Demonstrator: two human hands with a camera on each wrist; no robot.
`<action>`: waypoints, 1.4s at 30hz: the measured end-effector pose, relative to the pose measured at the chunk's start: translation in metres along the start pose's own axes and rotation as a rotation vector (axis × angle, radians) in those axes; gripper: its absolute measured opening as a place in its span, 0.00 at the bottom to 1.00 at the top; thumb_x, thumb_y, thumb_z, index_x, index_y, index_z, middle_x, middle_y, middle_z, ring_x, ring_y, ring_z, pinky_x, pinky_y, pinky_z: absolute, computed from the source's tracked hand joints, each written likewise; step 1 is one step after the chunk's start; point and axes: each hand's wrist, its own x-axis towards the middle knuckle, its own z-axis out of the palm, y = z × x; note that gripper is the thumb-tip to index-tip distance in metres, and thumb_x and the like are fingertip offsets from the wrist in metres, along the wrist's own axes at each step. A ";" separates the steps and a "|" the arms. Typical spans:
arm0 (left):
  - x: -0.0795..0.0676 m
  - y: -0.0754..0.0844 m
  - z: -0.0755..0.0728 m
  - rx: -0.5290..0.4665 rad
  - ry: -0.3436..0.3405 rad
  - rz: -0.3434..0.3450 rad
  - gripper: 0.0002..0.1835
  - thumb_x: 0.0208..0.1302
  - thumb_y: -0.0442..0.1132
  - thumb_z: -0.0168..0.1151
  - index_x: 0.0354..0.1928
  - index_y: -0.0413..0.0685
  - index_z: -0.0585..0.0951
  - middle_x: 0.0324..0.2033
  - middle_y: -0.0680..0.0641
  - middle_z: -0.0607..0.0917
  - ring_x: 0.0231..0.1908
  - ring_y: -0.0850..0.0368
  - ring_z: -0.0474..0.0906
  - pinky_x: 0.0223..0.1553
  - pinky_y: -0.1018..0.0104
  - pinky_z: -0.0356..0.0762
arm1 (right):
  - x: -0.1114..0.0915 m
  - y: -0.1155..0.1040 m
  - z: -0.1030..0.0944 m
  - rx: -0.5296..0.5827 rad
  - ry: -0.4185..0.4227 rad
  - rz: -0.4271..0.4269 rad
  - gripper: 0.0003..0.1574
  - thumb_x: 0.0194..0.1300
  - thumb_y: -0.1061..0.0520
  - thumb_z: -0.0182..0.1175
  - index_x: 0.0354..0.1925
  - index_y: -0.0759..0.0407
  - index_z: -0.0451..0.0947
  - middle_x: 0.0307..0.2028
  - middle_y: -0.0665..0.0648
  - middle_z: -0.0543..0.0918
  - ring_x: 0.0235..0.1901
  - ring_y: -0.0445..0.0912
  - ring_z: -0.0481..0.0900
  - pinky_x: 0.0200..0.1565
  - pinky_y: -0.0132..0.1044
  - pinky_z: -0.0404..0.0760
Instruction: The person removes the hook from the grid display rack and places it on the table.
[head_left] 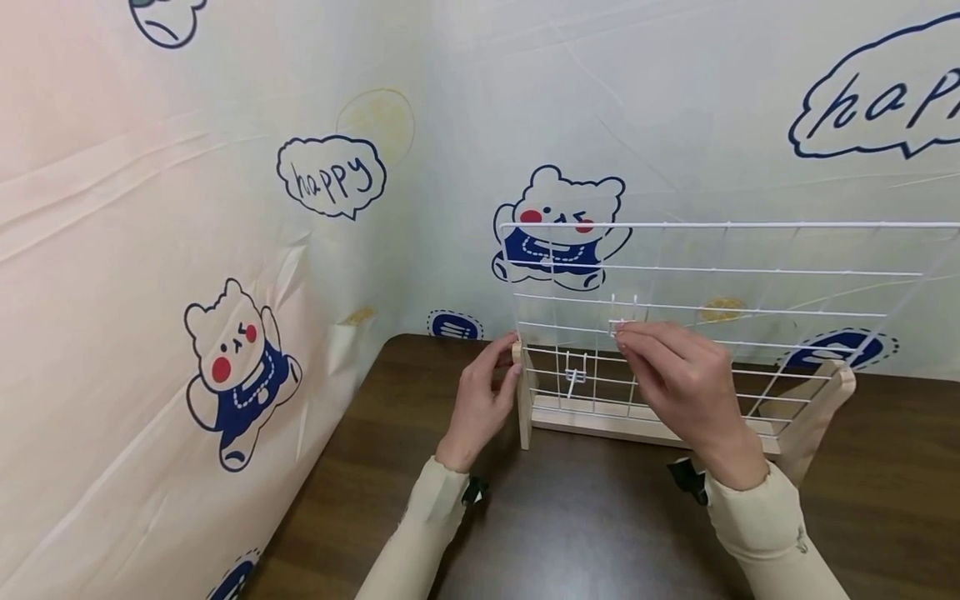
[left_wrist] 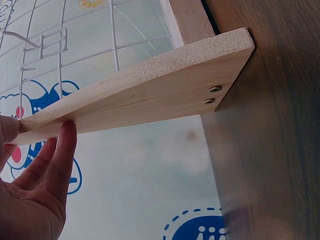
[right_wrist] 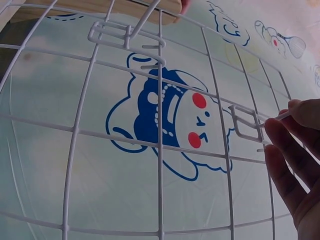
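A white wire grid rack (head_left: 750,225) stands on wooden side supports. My left hand (head_left: 480,400) grips the upper end of the left wooden support (left_wrist: 150,97), thumb on one side and fingers on the other. In front of the grid, my right hand (head_left: 686,387) pinches the prong of a white wire hook (right_wrist: 245,123) between thumb and fingers. That hook's frame lies against the grid wires; whether it is latched on them I cannot tell. A second white hook (head_left: 575,377) hangs on the grid lower down, near the left support.
The rack stands on a dark brown wooden table (head_left: 585,508). Its right wooden support (head_left: 817,408) is beyond my right hand, and a wooden bar (head_left: 607,423) joins the supports low down. A pale printed curtain (head_left: 450,167) hangs behind and to the left.
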 end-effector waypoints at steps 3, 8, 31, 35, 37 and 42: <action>0.000 -0.001 0.000 0.004 -0.001 -0.003 0.24 0.77 0.39 0.60 0.72 0.55 0.73 0.61 0.45 0.84 0.53 0.51 0.87 0.45 0.65 0.90 | 0.000 0.000 0.000 -0.002 0.003 -0.007 0.08 0.63 0.67 0.70 0.42 0.65 0.90 0.42 0.63 0.92 0.39 0.57 0.92 0.41 0.52 0.89; 0.001 -0.001 0.000 0.008 -0.003 -0.003 0.24 0.77 0.39 0.60 0.72 0.55 0.73 0.62 0.45 0.84 0.53 0.51 0.87 0.45 0.65 0.90 | 0.001 -0.001 -0.001 -0.001 0.009 -0.017 0.07 0.67 0.63 0.68 0.42 0.64 0.90 0.42 0.63 0.92 0.38 0.57 0.92 0.40 0.53 0.89; -0.001 0.000 0.001 0.002 -0.001 -0.003 0.24 0.78 0.41 0.60 0.73 0.57 0.73 0.62 0.46 0.84 0.54 0.51 0.87 0.44 0.65 0.90 | 0.001 -0.004 -0.003 -0.021 0.020 -0.047 0.25 0.82 0.50 0.53 0.40 0.65 0.90 0.40 0.63 0.92 0.37 0.57 0.92 0.39 0.52 0.89; -0.001 -0.001 0.001 -0.003 -0.007 -0.013 0.25 0.77 0.40 0.60 0.73 0.57 0.73 0.61 0.47 0.84 0.54 0.51 0.87 0.45 0.65 0.90 | 0.001 -0.005 -0.004 -0.021 0.020 -0.057 0.24 0.81 0.51 0.53 0.40 0.65 0.90 0.40 0.63 0.92 0.37 0.57 0.92 0.39 0.52 0.89; -0.001 -0.002 0.001 -0.004 -0.006 -0.006 0.24 0.77 0.40 0.60 0.72 0.57 0.73 0.61 0.46 0.84 0.54 0.51 0.87 0.45 0.64 0.90 | 0.001 -0.006 -0.004 -0.022 0.021 -0.062 0.24 0.81 0.51 0.54 0.39 0.65 0.90 0.40 0.63 0.92 0.37 0.57 0.92 0.39 0.52 0.90; -0.001 -0.003 0.002 -0.010 0.003 0.012 0.24 0.77 0.40 0.60 0.72 0.57 0.73 0.61 0.46 0.84 0.53 0.51 0.87 0.44 0.65 0.90 | 0.001 -0.007 -0.004 -0.024 0.016 -0.064 0.25 0.82 0.50 0.53 0.40 0.65 0.90 0.40 0.63 0.92 0.37 0.57 0.92 0.39 0.52 0.90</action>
